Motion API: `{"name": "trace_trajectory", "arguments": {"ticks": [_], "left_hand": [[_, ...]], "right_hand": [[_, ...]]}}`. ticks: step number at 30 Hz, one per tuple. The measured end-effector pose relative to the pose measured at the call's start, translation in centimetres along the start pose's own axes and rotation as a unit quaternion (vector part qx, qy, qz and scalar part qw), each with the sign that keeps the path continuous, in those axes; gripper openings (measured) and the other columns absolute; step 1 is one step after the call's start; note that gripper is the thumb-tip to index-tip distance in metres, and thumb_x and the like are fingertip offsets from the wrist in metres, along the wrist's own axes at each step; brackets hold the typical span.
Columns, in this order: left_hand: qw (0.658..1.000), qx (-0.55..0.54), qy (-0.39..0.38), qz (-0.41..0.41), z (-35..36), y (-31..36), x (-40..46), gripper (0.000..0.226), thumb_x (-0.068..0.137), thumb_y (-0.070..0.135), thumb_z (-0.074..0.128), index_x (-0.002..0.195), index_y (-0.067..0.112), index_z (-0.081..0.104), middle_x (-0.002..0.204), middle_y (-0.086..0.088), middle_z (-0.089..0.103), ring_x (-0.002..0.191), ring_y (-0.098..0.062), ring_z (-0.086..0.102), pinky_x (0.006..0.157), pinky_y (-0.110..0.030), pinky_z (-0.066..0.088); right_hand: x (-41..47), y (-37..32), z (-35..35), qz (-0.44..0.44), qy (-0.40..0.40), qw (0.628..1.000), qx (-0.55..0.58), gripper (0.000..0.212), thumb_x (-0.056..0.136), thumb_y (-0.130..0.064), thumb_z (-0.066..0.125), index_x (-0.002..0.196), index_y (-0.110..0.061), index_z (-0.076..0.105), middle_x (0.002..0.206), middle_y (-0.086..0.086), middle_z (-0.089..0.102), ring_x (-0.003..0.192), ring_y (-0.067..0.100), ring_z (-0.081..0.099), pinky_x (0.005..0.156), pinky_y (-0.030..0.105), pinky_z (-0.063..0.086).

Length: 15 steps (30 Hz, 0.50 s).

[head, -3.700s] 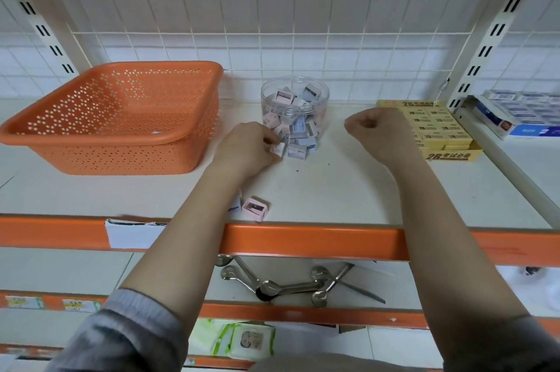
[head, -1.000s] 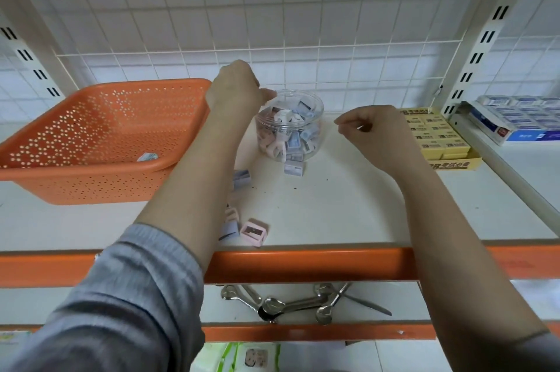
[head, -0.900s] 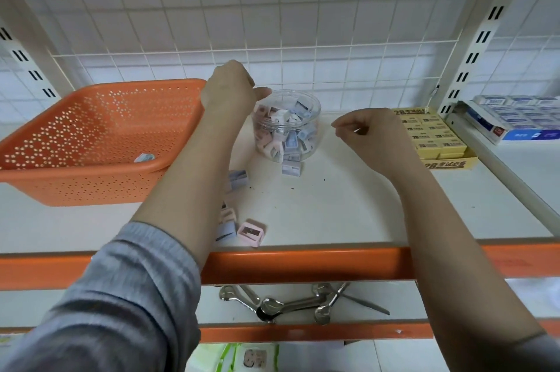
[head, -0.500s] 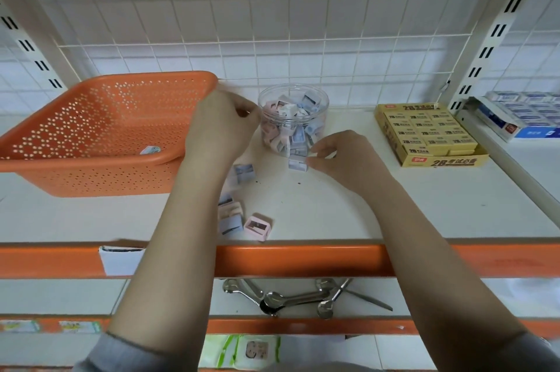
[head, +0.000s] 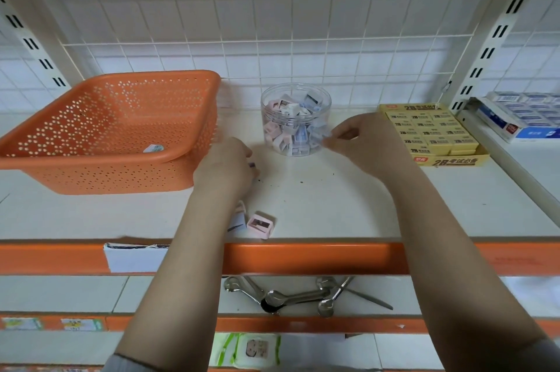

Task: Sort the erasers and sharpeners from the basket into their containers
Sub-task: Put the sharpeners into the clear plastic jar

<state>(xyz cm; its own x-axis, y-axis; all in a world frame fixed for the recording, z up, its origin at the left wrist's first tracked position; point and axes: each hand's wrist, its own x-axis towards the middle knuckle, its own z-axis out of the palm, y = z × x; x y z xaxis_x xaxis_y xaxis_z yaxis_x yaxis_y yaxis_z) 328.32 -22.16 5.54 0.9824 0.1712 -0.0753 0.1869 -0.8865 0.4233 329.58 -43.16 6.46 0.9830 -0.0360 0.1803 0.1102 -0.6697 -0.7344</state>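
A person sorting stationery at a shelf [head: 333, 205] works both hands near a clear jar [head: 295, 120] already well filled with sharpeners – the right hand [head: 368, 141] pinches a small pale piece, apparently a sharpener, between thumb and forefinger just beside the jar's right wall, while the left hand [head: 225, 168] rests curled on the shelf between the jar and the orange basket [head: 100, 129], its fingers closed over something small and dark-edged that is mostly hidden. A pink sharpener [head: 260, 224] and a paler one partly behind the left forearm lie near the shelf's front edge; one small item [head: 153, 148] remains in the basket, and the yellow box [head: 433, 132] of erasers at right looks full. The step in hand appears to be getting the loose sharpeners into the jar, and it would go best if the right hand lifts its piece clear over the rim before letting go – the jar is light, open-topped and near brim-full at the back, so a drop from low over the middle should keep pieces from bouncing out. The left hand would do well to gather the strays by the front edge inward, away from the drop to the shelf below
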Motion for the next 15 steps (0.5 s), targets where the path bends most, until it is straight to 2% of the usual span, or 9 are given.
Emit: {"name": "trace_trajectory", "arguments": {"ticks": [3,5,8,10,13,15], "left_hand": [[1.0,0.009,0.007,-0.003,0.3,-0.3,0.2,0.042,0.088,0.006,0.055,0.128,0.018,0.058,0.131,-0.006,0.056,0.117,-0.027,0.054,0.095,-0.035,0.047],[1.0,0.01,0.009,-0.003,0.4,-0.5,0.3,0.043,0.087,0.003,0.052,0.127,0.018,0.058,0.132,-0.006,0.056,0.116,-0.026,0.055,0.095,-0.036,0.047],[1.0,0.005,0.019,0.015,0.5,-0.9,0.3,0.036,0.087,0.005,0.054,0.118,0.02,0.065,0.124,-0.006,0.061,0.108,-0.026,0.059,0.087,-0.032,0.05],[0.999,-0.001,0.032,0.026,0.7,-1.0,0.2,0.032,0.086,0.007,0.055,0.111,0.022,0.069,0.116,-0.005,0.065,0.103,-0.026,0.06,0.08,-0.031,0.048],[0.999,-0.012,0.044,0.031,0.7,-1.1,0.0,0.026,0.086,0.013,0.059,0.107,0.023,0.071,0.112,-0.003,0.066,0.1,-0.026,0.061,0.08,-0.032,0.05],[0.997,-0.03,0.051,0.052,0.2,-0.8,-0.4,0.015,0.086,0.019,0.062,0.097,0.018,0.072,0.1,-0.001,0.065,0.091,-0.026,0.062,0.08,-0.035,0.053]], "right_hand": [[1.1,-1.0,-1.2,-0.006,0.027,0.998,0.057,0.017,0.077,-0.032,0.077,0.073,-0.018,0.068,0.062,-0.009,0.059,0.042,-0.004,0.046,0.042,0.006,0.031],[2.4,-1.6,-1.5,-0.008,0.043,0.996,0.078,0.015,0.078,-0.029,0.076,0.077,-0.017,0.067,0.064,-0.01,0.058,0.048,-0.003,0.048,0.044,0.004,0.033],[4.9,-2.6,-0.9,-0.017,0.061,0.996,0.063,0.016,0.079,-0.021,0.074,0.083,-0.006,0.069,0.066,-0.012,0.056,0.057,-0.002,0.05,0.047,0.001,0.035],[6.5,-3.0,-0.1,-0.014,0.05,0.997,0.053,0.022,0.079,-0.019,0.075,0.086,0.001,0.071,0.067,-0.007,0.057,0.058,-0.001,0.05,0.048,0.004,0.037],[7.7,-3.1,0.3,-0.009,0.035,0.998,0.047,0.021,0.08,-0.022,0.074,0.088,-0.002,0.073,0.071,-0.006,0.061,0.062,0.0,0.053,0.053,0.008,0.037],[7.3,-2.9,0.0,-0.015,0.057,0.996,0.059,0.018,0.082,-0.024,0.071,0.087,-0.006,0.073,0.074,-0.007,0.061,0.067,0.001,0.055,0.058,0.011,0.04]]}}
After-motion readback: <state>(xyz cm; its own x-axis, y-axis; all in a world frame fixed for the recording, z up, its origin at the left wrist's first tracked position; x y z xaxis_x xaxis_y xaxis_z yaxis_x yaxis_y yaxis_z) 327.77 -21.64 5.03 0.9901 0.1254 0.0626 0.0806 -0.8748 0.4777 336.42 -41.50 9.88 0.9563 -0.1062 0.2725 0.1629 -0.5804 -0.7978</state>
